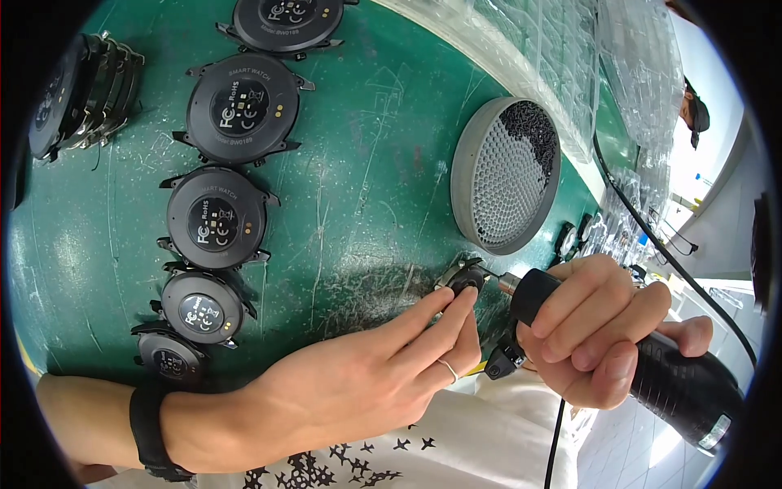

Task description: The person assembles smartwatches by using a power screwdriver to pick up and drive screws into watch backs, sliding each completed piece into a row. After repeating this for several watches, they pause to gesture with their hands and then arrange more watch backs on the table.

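With its fingertips, my left hand (358, 367) holds a small round smartwatch case (466, 279) on the green table; the fingers partly cover it. My right hand (603, 326) wraps round a black electric screwdriver (684, 391), tilted with its metal nose toward the case. The thin bit reaches the case's upper right edge; whether it sits in a screw is too small to tell. Just beyond the case stands a round grey dish (463, 183) with a dimpled, holed plate. Small black screws (531, 134) are heaped along its far right side.
To the left runs a column of face-down black smartwatch cases (257, 213). More cases are stacked (102, 98) at the far left. Clear plastic trays (562, 65) lie at the back right. A black cable (652, 232) crosses the right side. Another person's dark cap (697, 114) shows far right.
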The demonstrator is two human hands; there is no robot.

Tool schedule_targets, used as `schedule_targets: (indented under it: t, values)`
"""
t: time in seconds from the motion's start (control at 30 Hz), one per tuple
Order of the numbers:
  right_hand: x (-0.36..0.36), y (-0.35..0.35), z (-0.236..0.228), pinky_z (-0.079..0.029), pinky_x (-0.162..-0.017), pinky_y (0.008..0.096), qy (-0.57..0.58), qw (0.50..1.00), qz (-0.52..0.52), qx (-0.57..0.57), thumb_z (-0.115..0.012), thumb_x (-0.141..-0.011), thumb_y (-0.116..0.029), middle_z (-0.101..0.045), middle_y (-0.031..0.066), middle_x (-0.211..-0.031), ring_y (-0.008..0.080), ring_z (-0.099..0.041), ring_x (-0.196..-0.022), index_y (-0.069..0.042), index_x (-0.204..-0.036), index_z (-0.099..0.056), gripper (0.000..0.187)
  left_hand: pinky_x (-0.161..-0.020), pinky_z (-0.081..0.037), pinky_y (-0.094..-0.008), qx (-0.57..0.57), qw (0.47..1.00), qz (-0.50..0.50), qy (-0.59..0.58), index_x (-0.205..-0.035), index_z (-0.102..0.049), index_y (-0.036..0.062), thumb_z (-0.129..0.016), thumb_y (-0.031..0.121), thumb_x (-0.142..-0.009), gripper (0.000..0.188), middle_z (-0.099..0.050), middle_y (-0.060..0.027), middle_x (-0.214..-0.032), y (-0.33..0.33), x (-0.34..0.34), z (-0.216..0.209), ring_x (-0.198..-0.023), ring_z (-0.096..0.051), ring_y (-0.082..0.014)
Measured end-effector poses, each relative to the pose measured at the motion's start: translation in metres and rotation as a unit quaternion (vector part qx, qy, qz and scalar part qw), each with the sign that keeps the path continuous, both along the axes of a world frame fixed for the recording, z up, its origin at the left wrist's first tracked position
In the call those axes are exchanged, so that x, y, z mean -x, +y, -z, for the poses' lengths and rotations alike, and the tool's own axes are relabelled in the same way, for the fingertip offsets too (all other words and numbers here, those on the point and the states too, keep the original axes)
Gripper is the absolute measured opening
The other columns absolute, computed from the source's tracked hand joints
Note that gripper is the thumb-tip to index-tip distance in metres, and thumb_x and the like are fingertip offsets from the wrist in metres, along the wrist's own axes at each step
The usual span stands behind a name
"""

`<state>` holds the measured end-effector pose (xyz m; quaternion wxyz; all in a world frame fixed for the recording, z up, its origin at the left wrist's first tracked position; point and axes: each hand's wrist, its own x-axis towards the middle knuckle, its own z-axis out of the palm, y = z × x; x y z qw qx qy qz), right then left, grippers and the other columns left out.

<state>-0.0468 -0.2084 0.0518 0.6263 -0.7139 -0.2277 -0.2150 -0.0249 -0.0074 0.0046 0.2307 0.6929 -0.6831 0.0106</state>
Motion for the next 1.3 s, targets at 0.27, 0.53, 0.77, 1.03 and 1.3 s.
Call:
schedule_targets:
  t: [0.27, 0.53, 0.77, 1.03, 1.3]
  values:
    - [0.002, 0.003, -0.001, -0.047, -0.039, 0.0243, -0.001, 1.000, -0.010, 0.011, -0.052, -0.095, -0.001, -0.050, 0.0042, -0.074, 0.0110, -0.050, -0.042, -0.006, -0.134, -0.042, 0.041, -0.116, -0.043, -0.0397, 0.001, 1.000, 0.002, -0.031, -0.098, -0.074, 0.0021, -0.058, 0.026, -0.084, 0.032, -0.061, -0.0081, -0.128, 0.001, -0.002, 0.001, -0.133, -0.053, -0.0287]
    - [-0.003, -0.001, -0.020, -0.043, -0.037, 0.0247, -0.009, 0.997, 0.028, -0.065, -0.047, -0.096, -0.001, -0.047, 0.0033, -0.072, 0.0110, -0.041, -0.040, -0.006, -0.138, -0.040, 0.043, -0.113, -0.045, -0.0394, 0.042, 0.999, 0.010, -0.020, -0.104, -0.071, 0.0031, -0.058, 0.024, -0.085, 0.031, -0.063, -0.0067, -0.119, 0.002, -0.006, 0.003, -0.126, -0.056, -0.0255]
    - [-0.008, -0.009, -0.014, -0.040, -0.032, 0.0273, -0.076, 0.982, 0.172, -0.028, -0.046, -0.095, -0.001, -0.045, 0.0036, -0.071, 0.0112, -0.040, -0.040, -0.008, -0.154, -0.028, 0.062, -0.109, -0.049, -0.0395, 0.046, 0.998, 0.015, 0.034, -0.101, -0.069, 0.0048, -0.062, 0.020, -0.083, 0.025, -0.063, -0.0072, -0.113, 0.004, -0.009, -0.003, -0.122, -0.057, -0.0237]
    - [-0.014, -0.009, -0.004, -0.039, -0.032, 0.0276, -0.070, 0.986, 0.151, 0.016, -0.048, -0.095, -0.001, -0.045, 0.0049, -0.069, 0.0125, -0.039, -0.038, -0.010, -0.159, -0.018, 0.071, -0.104, -0.050, -0.0393, 0.088, 0.989, -0.093, 0.072, -0.098, -0.069, 0.0048, -0.063, 0.015, -0.085, 0.018, -0.063, -0.0095, -0.115, -0.004, -0.002, 0.008, -0.120, -0.059, -0.0260]
    - [-0.016, -0.008, -0.001, -0.040, -0.032, 0.0283, -0.059, 0.985, 0.159, 0.023, -0.047, -0.095, -0.003, -0.047, 0.0062, -0.070, 0.0127, -0.041, -0.038, -0.009, -0.159, -0.012, 0.073, -0.102, -0.051, -0.0401, 0.068, 0.990, -0.098, 0.071, -0.107, -0.071, 0.0012, -0.063, 0.015, -0.085, 0.027, -0.062, -0.0116, -0.125, 0.000, -0.004, 0.002, -0.122, -0.059, -0.0264]
